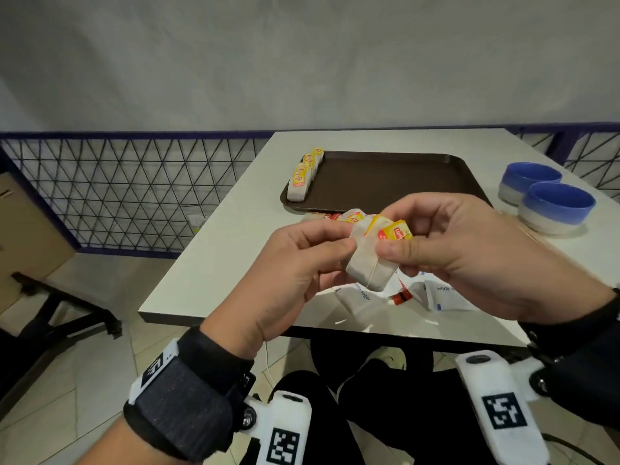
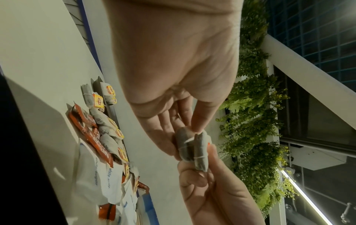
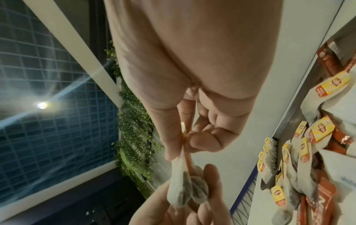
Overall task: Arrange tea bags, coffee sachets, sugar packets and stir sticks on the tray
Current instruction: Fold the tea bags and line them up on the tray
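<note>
Both hands are raised over the near part of the white table (image 1: 235,236) and hold two tea bags (image 1: 367,263) with yellow tags between them. My left hand (image 1: 345,243) pinches the paper bags (image 2: 192,149) from the left. My right hand (image 1: 396,239) pinches their tag end (image 3: 185,141) from the right. A brown tray (image 1: 385,182) lies further back, with a row of tea bags (image 1: 303,174) standing along its left edge. Under my hands lies a loose pile of tea bags (image 2: 108,137), red coffee sachets (image 2: 90,134) and white sugar packets (image 1: 355,297).
Two blue-and-white bowls (image 1: 553,206) stand to the right of the tray. A blue wire-mesh fence (image 1: 134,189) runs behind and to the left of the table. The table's near edge lies just below my hands, with my legs under it.
</note>
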`<action>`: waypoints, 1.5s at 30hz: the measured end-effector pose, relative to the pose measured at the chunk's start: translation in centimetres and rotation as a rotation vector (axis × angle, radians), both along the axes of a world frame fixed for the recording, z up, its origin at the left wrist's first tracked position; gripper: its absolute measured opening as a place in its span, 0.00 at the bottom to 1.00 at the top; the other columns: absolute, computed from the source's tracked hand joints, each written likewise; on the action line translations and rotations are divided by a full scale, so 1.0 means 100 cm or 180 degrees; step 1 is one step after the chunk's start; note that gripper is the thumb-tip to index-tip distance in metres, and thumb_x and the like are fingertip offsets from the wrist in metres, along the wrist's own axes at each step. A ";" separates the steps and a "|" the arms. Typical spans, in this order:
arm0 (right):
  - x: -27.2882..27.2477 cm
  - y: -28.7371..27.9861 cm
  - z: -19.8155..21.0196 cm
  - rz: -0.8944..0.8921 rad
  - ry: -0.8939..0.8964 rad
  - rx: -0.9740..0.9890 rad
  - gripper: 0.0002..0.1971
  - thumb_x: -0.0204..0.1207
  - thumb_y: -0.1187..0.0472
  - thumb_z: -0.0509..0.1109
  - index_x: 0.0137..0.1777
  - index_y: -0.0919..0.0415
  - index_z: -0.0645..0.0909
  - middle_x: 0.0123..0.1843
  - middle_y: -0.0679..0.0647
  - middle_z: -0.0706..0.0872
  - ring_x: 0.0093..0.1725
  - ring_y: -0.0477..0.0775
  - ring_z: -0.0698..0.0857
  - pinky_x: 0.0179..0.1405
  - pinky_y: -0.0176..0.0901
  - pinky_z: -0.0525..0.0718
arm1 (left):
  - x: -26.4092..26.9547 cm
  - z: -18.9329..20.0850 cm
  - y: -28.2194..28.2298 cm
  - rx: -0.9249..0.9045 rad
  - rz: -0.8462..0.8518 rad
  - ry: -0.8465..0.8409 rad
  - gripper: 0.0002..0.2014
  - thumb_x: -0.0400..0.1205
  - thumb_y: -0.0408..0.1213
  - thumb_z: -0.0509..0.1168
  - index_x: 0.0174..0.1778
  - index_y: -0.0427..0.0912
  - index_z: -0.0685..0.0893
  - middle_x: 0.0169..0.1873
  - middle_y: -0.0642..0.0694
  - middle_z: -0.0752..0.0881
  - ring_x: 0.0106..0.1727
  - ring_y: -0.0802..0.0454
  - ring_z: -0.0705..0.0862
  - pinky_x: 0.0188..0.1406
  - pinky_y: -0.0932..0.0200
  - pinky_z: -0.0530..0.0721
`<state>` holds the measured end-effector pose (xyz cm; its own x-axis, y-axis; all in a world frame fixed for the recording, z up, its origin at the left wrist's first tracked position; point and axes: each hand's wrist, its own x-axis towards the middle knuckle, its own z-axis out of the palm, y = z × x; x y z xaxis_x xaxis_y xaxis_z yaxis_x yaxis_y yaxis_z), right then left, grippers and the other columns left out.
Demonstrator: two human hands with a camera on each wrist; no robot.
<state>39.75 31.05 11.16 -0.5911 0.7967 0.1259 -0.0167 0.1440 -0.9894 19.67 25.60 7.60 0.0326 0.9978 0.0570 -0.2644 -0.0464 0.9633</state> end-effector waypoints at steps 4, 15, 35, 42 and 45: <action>-0.003 -0.003 -0.002 -0.0103 -0.0041 0.0004 0.21 0.60 0.67 0.83 0.55 0.61 0.89 0.40 0.53 0.92 0.33 0.48 0.87 0.30 0.36 0.84 | 0.003 -0.002 -0.001 0.0061 0.0273 0.0245 0.09 0.83 0.26 0.68 0.56 0.29 0.89 0.50 0.32 0.91 0.48 0.42 0.88 0.46 0.52 0.91; -0.008 -0.004 -0.002 -0.0312 -0.0272 0.0012 0.24 0.59 0.65 0.85 0.57 0.56 0.89 0.42 0.52 0.93 0.37 0.49 0.90 0.32 0.35 0.85 | 0.009 -0.007 -0.005 0.0333 0.0452 0.0443 0.08 0.83 0.29 0.69 0.52 0.39 0.93 0.47 0.40 0.94 0.47 0.46 0.92 0.43 0.55 0.90; -0.010 0.004 -0.006 -0.0374 -0.0026 -0.0480 0.18 0.61 0.67 0.83 0.53 0.65 0.89 0.38 0.58 0.91 0.32 0.51 0.86 0.26 0.37 0.82 | 0.015 -0.008 -0.010 0.0401 0.0140 0.0932 0.29 0.72 0.29 0.82 0.69 0.48 0.84 0.57 0.41 0.90 0.56 0.33 0.89 0.61 0.35 0.88; -0.010 0.006 -0.006 -0.0231 -0.0166 -0.0676 0.16 0.63 0.69 0.83 0.52 0.67 0.90 0.34 0.58 0.87 0.26 0.50 0.80 0.22 0.38 0.79 | 0.007 -0.012 -0.010 0.0495 0.0204 0.0974 0.26 0.77 0.26 0.77 0.71 0.45 0.84 0.59 0.42 0.91 0.60 0.37 0.89 0.64 0.32 0.86; -0.009 0.007 -0.007 -0.0186 -0.0238 -0.0756 0.14 0.63 0.69 0.82 0.50 0.67 0.90 0.34 0.59 0.86 0.27 0.50 0.80 0.23 0.37 0.80 | 0.003 -0.014 -0.011 0.0463 0.0154 0.0937 0.25 0.77 0.27 0.77 0.72 0.44 0.84 0.61 0.42 0.90 0.60 0.36 0.90 0.64 0.30 0.85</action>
